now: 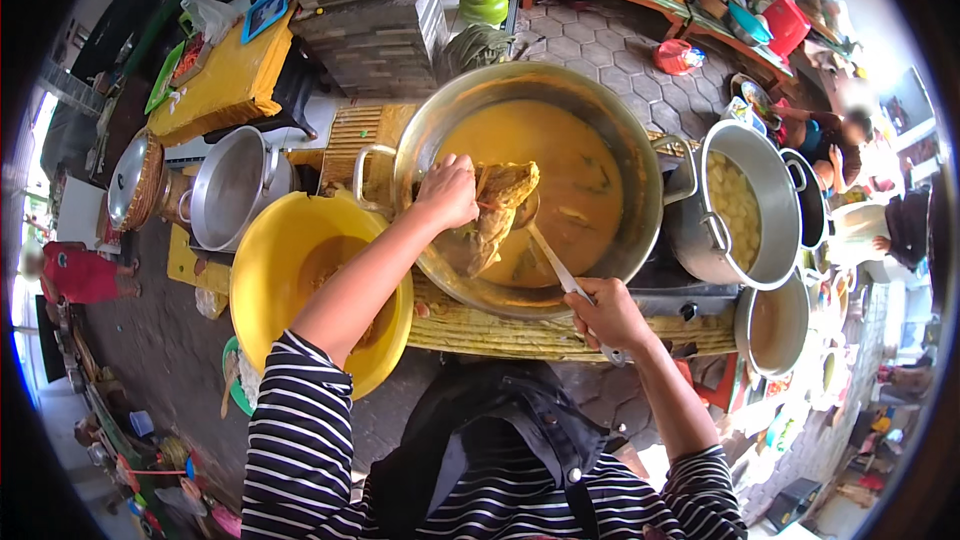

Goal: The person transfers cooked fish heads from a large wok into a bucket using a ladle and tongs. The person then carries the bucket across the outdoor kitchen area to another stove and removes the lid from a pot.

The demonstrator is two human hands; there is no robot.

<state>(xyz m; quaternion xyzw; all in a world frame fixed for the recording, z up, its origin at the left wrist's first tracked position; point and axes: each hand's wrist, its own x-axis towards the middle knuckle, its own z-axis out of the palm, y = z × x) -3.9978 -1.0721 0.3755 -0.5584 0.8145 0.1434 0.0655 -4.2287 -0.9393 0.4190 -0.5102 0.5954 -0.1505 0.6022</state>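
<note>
Over a large metal pot (pixel 641 240) of yellow-orange broth (pixel 555 142), my left hand (pixel 450 191) grips the near side of a piece of cooked meat (pixel 508 184), which looks like poultry. My right hand (pixel 611 315) is closed around the handle of a metal ladle (pixel 559 262). The ladle's bowl lies against the meat's right side, partly hidden by it. Darker pieces show in the broth. Below my left forearm stands a yellow plastic basin (pixel 262 262) with orange-brown contents, partly covered by the arm.
An empty-looking aluminium pot (pixel 232 187) stands at the left. To the right are a pot of pale chunks (pixel 731 210) and a smaller pot of brownish liquid (pixel 772 334). A green gas cylinder (pixel 484 1) stands behind. People are at the far left (pixel 79 270) and right (pixel 840 142).
</note>
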